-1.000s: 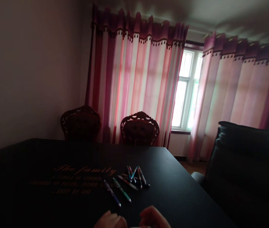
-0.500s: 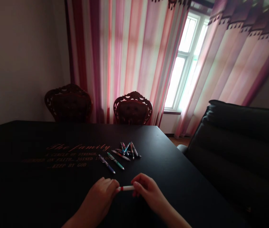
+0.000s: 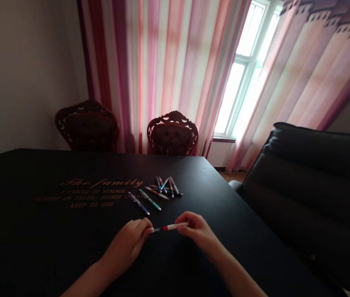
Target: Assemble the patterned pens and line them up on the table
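Note:
A white pen with a red band (image 3: 170, 227) is held level just above the black table (image 3: 69, 247), between both hands. My left hand (image 3: 130, 243) pinches its left tip with fingers closed. My right hand (image 3: 195, 231) grips the white barrel at the right end. Beyond them lies a small heap of several coloured pens (image 3: 165, 186). Two more pens lie side by side to its left: a blue pen (image 3: 138, 203) and a green pen (image 3: 150, 199).
Orange lettering (image 3: 97, 192) is printed on the table top. Two carved wooden chairs (image 3: 172, 134) stand at the far edge before pink striped curtains. A dark padded chair (image 3: 311, 185) is close on the right. A bright window (image 3: 240, 74) is behind.
The view has tilted down, bringing the hands fully into sight. The hands have drawn slightly apart, and the pen's left tip now shows thinner between them.

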